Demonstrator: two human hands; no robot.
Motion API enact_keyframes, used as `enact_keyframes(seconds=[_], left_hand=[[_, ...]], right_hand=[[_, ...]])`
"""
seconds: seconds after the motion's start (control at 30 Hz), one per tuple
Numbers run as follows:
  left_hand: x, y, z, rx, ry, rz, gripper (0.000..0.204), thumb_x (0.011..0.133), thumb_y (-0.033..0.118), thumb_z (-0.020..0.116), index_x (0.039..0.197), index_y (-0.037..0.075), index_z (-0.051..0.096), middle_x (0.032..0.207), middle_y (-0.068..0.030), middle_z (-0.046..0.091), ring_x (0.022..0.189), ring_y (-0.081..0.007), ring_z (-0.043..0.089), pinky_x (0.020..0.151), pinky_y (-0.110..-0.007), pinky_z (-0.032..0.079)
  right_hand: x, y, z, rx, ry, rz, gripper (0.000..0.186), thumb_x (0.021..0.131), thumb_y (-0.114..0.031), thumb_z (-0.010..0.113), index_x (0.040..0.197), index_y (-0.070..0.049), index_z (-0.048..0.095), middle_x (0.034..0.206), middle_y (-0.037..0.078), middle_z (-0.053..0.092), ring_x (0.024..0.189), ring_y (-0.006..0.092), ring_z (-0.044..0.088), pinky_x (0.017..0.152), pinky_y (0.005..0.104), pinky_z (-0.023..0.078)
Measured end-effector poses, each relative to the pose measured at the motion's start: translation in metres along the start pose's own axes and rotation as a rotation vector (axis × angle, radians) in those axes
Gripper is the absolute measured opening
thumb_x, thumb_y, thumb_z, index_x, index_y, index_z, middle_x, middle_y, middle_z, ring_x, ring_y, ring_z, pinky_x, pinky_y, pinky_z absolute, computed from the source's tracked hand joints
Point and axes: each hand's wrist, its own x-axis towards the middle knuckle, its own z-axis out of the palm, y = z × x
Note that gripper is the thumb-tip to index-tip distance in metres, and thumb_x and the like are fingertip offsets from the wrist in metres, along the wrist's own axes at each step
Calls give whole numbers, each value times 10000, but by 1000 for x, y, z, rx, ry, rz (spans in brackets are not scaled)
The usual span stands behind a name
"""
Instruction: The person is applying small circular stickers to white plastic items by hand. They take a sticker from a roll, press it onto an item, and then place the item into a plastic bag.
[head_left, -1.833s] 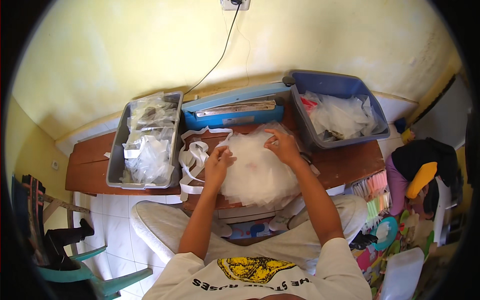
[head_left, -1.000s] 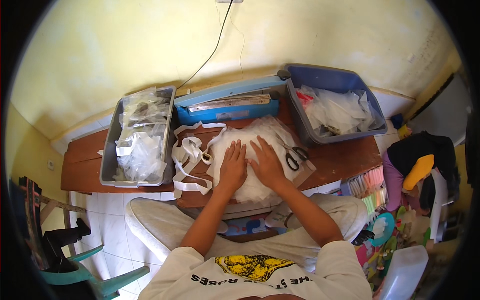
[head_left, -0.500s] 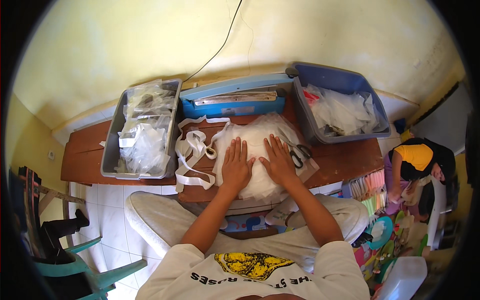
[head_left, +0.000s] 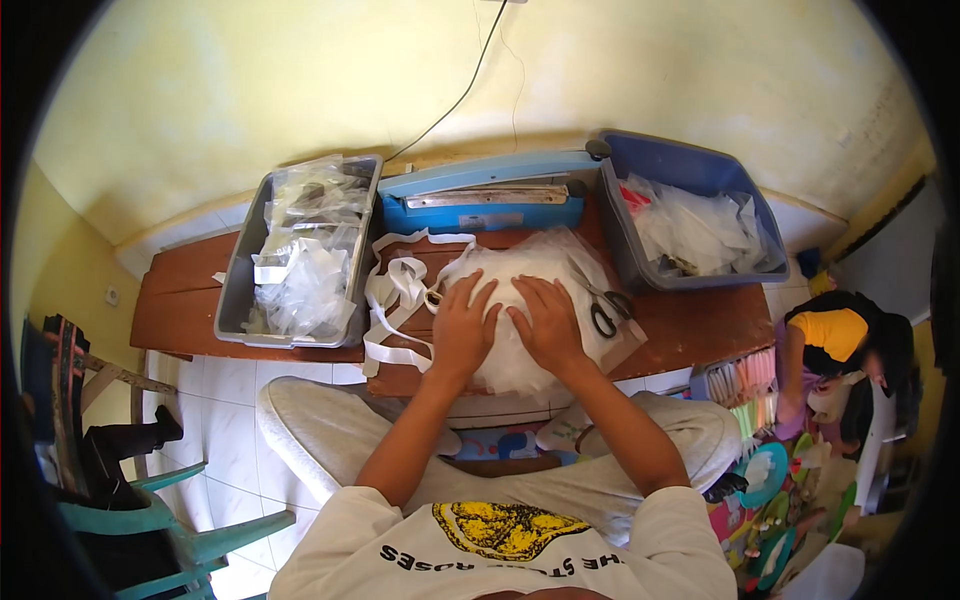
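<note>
A pile of clear plastic sheets or bags (head_left: 520, 345) lies on the low brown wooden bench (head_left: 680, 335) in front of me. My left hand (head_left: 463, 325) rests on the left part of the pile, fingers spread and a little bent. On its right part lies my right hand (head_left: 546, 322), also with the fingers apart. Neither hand grips anything. Black-handled scissors (head_left: 606, 308) lie open on the pile, just right of my right hand. Left of the pile, a loose white ribbon (head_left: 402, 275) is heaped in loops, its roll partly behind my left hand.
A blue heat sealer (head_left: 485, 205) stands behind the pile. Grey bins of plastic packets flank it, one left (head_left: 225, 310) and one right (head_left: 640, 265). A green plastic chair (head_left: 225, 540) is at lower left. At far right a person (head_left: 835, 330) sits among colourful items.
Both hands have drawn slightly back toward me on the pile, and their fingers, flat before, are now more bent. The whole view has shifted slightly.
</note>
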Motion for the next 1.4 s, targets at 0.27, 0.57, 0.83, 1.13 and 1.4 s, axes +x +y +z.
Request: enact_keyframes(seconds=[0.27,0.57,0.83,1.13,1.4], left_hand=[[-8,-53,-33,129,-56,-298,514,897,213,885,1361,61,724,1345,-198,668,1234,-421,647,1046,-511,542],[-13,-72,-18,48,-6,-327,496,890,164,871,1342,20,727,1249,-244,729,1129,-445,721,981,-510,583],[14,-56,-46,-424,76,-411,492,902,79,843,1369,-7,714,1202,-182,764,1029,-282,771,908,-388,618],[46,-61,-72,-890,-72,-415,473,973,-95,751,1432,-29,658,1348,-126,719,1245,-202,714,1037,-325,626],[27,-63,-43,-1072,-1,-387,526,960,-169,709,1421,24,545,1417,-121,636,1353,-240,651,1178,-394,548]], right_hand=[[22,-36,33,170,16,-8,451,997,-199,766,1419,-64,685,1353,174,734,1239,370,691,1052,482,537],[29,-34,59,184,52,-2,391,1001,-179,764,1359,-32,708,1253,199,763,1148,393,725,989,492,575],[57,-49,39,514,65,118,322,1018,-121,751,1325,-23,734,1239,206,767,957,338,790,843,418,634],[84,-54,22,633,135,133,277,1015,-121,792,1280,-45,766,1171,126,809,946,235,810,785,340,635],[93,-42,29,625,87,81,183,986,-107,810,1155,-49,771,1080,116,821,894,239,813,717,340,635]])
